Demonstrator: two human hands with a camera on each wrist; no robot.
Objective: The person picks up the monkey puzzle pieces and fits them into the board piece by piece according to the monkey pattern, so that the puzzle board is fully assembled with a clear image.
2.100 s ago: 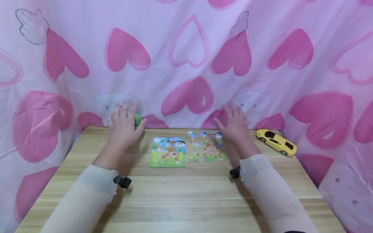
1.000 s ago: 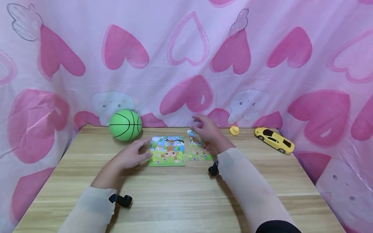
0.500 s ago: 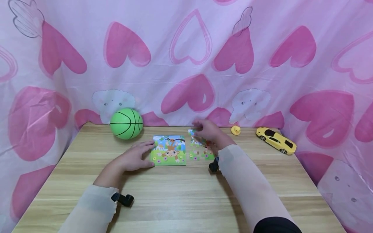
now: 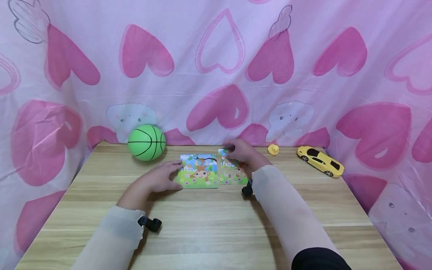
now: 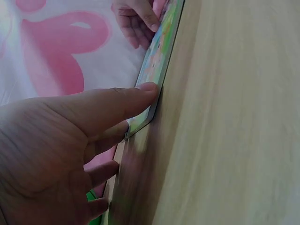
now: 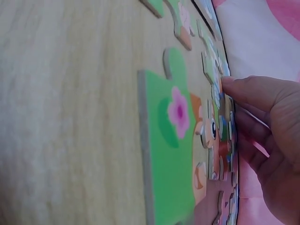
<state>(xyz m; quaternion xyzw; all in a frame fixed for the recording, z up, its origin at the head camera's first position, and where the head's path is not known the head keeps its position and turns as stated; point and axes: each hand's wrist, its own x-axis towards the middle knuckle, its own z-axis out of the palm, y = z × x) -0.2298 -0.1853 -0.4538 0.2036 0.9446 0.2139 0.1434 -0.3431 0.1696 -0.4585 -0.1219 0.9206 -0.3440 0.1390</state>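
Several puzzle pieces; one board, ball, duck, car.

Head view bright, even; soft glare on tabletop; wrist views dimmer, softer.

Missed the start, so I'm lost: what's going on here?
A person's bare left hand holds the left side of a square board printed with a colourful monkey picture. The bare right hand is over flat, multicoloured puzzle pieces beside it; whether it holds one is unclear. Several pieces lie unjoined on the pale wood-grain table. Untouched nearby are a green ball with black lines, a small yellow duck and a yellow toy car.
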